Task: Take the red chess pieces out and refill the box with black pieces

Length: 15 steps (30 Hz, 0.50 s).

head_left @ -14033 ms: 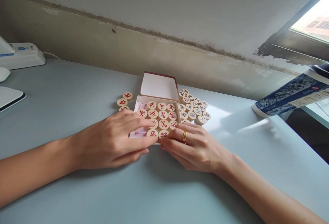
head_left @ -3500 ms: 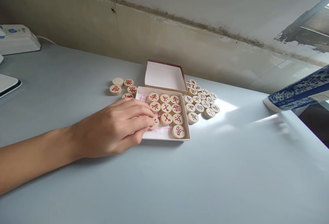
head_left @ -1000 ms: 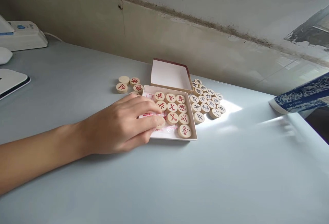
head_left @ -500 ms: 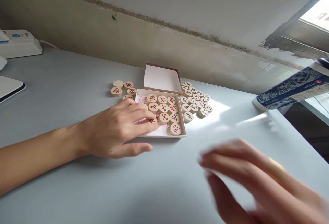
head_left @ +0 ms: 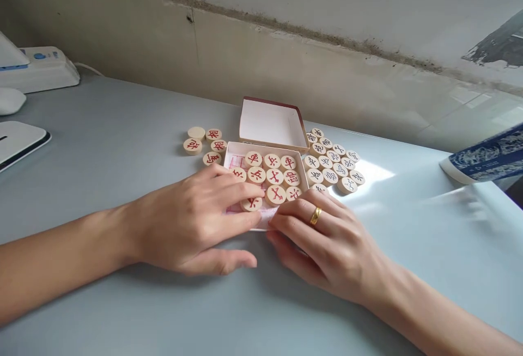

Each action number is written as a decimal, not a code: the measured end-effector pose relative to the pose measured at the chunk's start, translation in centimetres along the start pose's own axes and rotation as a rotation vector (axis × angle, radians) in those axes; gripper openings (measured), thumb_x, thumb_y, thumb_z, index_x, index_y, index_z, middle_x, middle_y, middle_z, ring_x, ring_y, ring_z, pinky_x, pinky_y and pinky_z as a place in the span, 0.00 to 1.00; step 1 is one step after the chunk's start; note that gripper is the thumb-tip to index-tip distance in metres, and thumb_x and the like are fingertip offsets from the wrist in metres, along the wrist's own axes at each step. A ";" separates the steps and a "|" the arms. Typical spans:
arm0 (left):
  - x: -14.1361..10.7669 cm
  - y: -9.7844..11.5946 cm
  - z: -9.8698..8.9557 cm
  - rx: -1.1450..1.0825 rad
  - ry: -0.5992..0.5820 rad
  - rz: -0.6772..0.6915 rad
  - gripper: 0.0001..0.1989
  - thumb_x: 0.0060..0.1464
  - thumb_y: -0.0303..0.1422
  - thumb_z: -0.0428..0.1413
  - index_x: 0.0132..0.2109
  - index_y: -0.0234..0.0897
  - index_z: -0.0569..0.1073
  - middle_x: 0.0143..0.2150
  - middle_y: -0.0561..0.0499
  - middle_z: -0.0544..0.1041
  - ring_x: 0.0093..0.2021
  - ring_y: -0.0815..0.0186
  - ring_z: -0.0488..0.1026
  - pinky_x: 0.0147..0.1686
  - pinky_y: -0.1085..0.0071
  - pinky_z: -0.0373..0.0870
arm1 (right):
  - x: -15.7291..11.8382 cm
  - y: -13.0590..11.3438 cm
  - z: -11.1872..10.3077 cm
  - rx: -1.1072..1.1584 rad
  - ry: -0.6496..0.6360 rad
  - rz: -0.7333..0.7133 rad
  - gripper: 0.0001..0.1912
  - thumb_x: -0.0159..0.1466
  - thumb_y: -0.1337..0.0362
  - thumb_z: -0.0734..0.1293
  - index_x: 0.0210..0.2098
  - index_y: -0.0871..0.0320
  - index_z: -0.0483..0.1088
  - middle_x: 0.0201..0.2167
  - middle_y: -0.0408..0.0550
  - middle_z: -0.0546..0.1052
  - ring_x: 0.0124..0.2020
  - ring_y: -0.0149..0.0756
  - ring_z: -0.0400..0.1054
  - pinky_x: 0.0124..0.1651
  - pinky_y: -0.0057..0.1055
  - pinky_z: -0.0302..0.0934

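Right hand: had moved in from the near right to the near-right corner of the white box; fingers were bent together, whatever they held was hidden.
Left hand: loosely spread, fingers touched one red-marked piece.
Inside: ten red-marked pieces were visible already.
Outside right: dark-marked pieces remained.
Outside left: five pieces remained.

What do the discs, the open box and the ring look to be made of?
Discs: wood or plastic, pale and smooth; no grain shows to settle it. Box: probably cardboard, smooth white inside, judging by its thin, straight walls. Ring: apparently polished gold-coloured metal, from its yellow shine; solid or plated is unclear.
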<state>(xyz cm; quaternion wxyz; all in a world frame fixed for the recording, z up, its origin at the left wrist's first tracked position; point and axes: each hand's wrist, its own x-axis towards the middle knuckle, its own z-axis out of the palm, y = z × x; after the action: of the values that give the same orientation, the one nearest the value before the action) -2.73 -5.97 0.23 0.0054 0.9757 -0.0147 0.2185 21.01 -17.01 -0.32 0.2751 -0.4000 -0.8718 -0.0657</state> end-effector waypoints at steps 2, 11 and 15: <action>-0.4 0.0 0.2 -0.044 0.059 -0.023 0.19 0.77 0.40 0.43 0.55 0.35 0.75 0.56 0.38 0.78 0.56 0.54 0.76 0.54 0.58 0.71 | 0.1 -0.1 0.1 -0.001 -0.001 0.006 0.10 0.71 0.71 0.67 0.34 0.63 0.77 0.31 0.50 0.79 0.30 0.37 0.64 0.32 0.36 0.60; -0.5 -1.3 -0.8 -0.035 0.377 -0.489 0.12 0.73 0.32 0.51 0.49 0.45 0.80 0.55 0.55 0.80 0.53 0.66 0.78 0.57 0.68 0.74 | 0.0 -0.3 -0.1 0.007 0.001 0.020 0.09 0.71 0.72 0.66 0.36 0.64 0.78 0.35 0.52 0.81 0.32 0.38 0.65 0.34 0.37 0.62; -0.4 -3.6 -1.4 -0.035 0.429 -0.848 0.16 0.69 0.41 0.52 0.43 0.41 0.82 0.51 0.52 0.83 0.53 0.62 0.78 0.53 0.67 0.76 | 0.0 -0.4 0.1 0.017 0.005 0.041 0.08 0.71 0.72 0.66 0.36 0.63 0.78 0.35 0.52 0.81 0.33 0.38 0.66 0.34 0.36 0.62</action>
<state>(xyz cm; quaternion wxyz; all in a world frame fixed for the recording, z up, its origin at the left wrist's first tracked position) -3.59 -2.37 1.28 0.1135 0.8282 0.3826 0.3934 20.67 -17.21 -0.38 0.2820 -0.4150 -0.8634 -0.0536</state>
